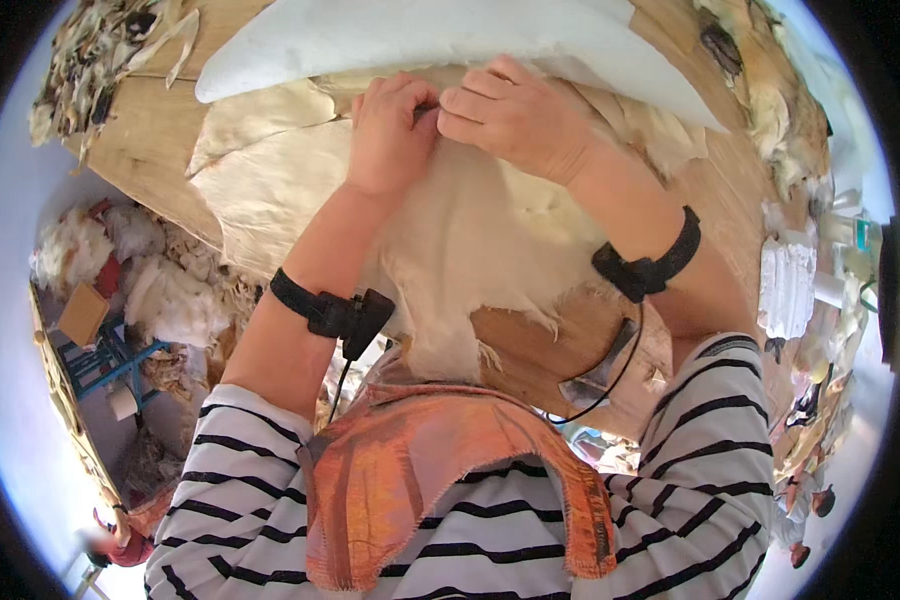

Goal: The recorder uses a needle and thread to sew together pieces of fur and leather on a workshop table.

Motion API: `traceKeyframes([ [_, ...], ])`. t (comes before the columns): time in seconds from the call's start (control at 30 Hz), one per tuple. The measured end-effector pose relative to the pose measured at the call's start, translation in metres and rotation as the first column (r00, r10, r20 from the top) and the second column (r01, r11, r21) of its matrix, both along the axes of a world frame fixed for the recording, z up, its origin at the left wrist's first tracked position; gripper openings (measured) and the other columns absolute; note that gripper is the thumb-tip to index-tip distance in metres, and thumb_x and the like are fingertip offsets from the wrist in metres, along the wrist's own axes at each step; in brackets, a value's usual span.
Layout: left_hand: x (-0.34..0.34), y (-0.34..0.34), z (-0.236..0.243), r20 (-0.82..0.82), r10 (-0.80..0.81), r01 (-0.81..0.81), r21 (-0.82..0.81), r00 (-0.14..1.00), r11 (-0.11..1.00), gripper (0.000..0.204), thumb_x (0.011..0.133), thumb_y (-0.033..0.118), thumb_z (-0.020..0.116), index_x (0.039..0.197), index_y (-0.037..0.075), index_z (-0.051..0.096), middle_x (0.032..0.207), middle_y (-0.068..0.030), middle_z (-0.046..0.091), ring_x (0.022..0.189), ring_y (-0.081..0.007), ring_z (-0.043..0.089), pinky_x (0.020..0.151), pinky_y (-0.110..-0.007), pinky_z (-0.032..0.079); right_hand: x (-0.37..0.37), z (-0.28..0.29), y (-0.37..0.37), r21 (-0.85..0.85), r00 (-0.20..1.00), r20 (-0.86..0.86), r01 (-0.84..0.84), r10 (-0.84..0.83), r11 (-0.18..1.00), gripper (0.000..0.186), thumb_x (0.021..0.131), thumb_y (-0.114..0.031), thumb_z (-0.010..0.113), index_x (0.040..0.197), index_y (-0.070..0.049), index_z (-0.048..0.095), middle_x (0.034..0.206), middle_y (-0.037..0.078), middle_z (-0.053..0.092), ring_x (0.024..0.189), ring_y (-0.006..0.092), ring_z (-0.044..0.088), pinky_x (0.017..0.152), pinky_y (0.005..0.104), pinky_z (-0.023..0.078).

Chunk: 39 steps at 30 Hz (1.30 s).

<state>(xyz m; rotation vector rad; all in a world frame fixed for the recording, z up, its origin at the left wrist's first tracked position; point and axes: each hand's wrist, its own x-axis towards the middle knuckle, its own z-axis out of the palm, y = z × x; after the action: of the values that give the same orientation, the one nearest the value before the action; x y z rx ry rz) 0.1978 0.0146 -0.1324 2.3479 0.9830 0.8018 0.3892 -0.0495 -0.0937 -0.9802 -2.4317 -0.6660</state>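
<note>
A pale cream hide (460,250), skin side showing, is spread over the wooden table (145,130) in front of me. Near its far part, my left hand (395,125) is closed, its fingers curled on the hide. Close beside it on the right, my right hand (510,115) pinches the hide, thumb and fingertips pressed together. The fingertips of both hands nearly meet, and whether something small is between them is hidden. Just beyond the hands lies a large white sheet (420,45) with a curved near edge, over the far part of the hide.
Fur scraps (95,65) are heaped at the table's far left, with more fur pieces (780,110) at the far right. Below on the left are piled fleeces (175,300) and a blue-framed stool (120,365). Other people (130,545) appear at the lower left and lower right edges.
</note>
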Motion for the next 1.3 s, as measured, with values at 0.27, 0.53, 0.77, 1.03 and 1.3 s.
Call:
traceKeyframes([
  [0.27, -0.005, 0.005, 0.006, -0.011, -0.042, 0.04, -0.113, 0.999, 0.993, 0.015, 0.083, 0.021, 0.075, 0.095, 0.013, 0.075, 0.1, -0.0014, 0.064, 0.106, -0.0267, 0.057, 0.098, -0.043, 0.038, -0.012, 0.043, -0.013, -0.6, 0.106, -0.75, -0.526, -0.653, 0.603, 0.012, 0.105, -0.02, 0.053, 0.108, -0.008, 0.053, 0.09, 0.003, 0.067, 0.076, 0.0136, 0.065, 0.068, 0.0271, 0.051],
  [0.53, -0.004, 0.002, 0.009, 0.012, -0.034, 0.035, -0.057, 0.999, 0.998, 0.014, 0.082, 0.02, 0.076, 0.092, 0.011, 0.077, 0.099, -0.0042, 0.066, 0.103, -0.0259, 0.06, 0.091, -0.04, 0.044, 0.016, 0.015, 0.0, -0.718, 0.678, -0.531, -0.04, -0.509, 0.695, 0.014, 0.1, -0.02, 0.058, 0.104, -0.008, 0.064, 0.088, 0.008, 0.069, 0.081, 0.0244, 0.069, 0.072, 0.037, 0.053],
  [0.77, -0.003, -0.001, 0.011, 0.016, -0.019, 0.02, -0.06, 1.0, 0.998, 0.011, 0.082, 0.019, 0.076, 0.09, 0.011, 0.076, 0.1, -0.0035, 0.066, 0.103, -0.0268, 0.059, 0.095, -0.041, 0.041, 0.024, 0.01, 0.007, -0.735, 0.864, -0.273, 0.097, -0.423, 0.672, 0.017, 0.096, -0.025, 0.058, 0.1, -0.013, 0.069, 0.093, 0.006, 0.069, 0.09, 0.0326, 0.065, 0.078, 0.0438, 0.052],
  [1.03, -0.002, -0.003, 0.008, 0.013, -0.024, 0.024, -0.028, 1.0, 0.999, 0.01, 0.084, 0.019, 0.073, 0.091, 0.012, 0.074, 0.101, -0.0028, 0.065, 0.102, -0.0263, 0.058, 0.094, -0.041, 0.041, 0.022, 0.008, 0.011, -0.781, 0.906, -0.233, 0.043, -0.354, 0.624, 0.023, 0.091, -0.026, 0.064, 0.109, -0.011, 0.062, 0.1, 0.008, 0.069, 0.093, 0.0345, 0.066, 0.079, 0.0465, 0.052],
  [1.3, 0.0, -0.001, 0.008, 0.005, -0.037, 0.037, 0.011, 0.999, 0.999, 0.009, 0.085, 0.016, 0.071, 0.093, 0.012, 0.073, 0.102, -0.0027, 0.065, 0.104, -0.0272, 0.058, 0.092, -0.041, 0.041, 0.001, 0.018, 0.02, -0.862, 0.935, -0.022, 0.162, -0.354, 0.481, 0.033, 0.08, -0.015, 0.065, 0.11, -0.01, 0.05, 0.105, 0.009, 0.068, 0.092, 0.035, 0.067, 0.075, 0.0479, 0.052],
])
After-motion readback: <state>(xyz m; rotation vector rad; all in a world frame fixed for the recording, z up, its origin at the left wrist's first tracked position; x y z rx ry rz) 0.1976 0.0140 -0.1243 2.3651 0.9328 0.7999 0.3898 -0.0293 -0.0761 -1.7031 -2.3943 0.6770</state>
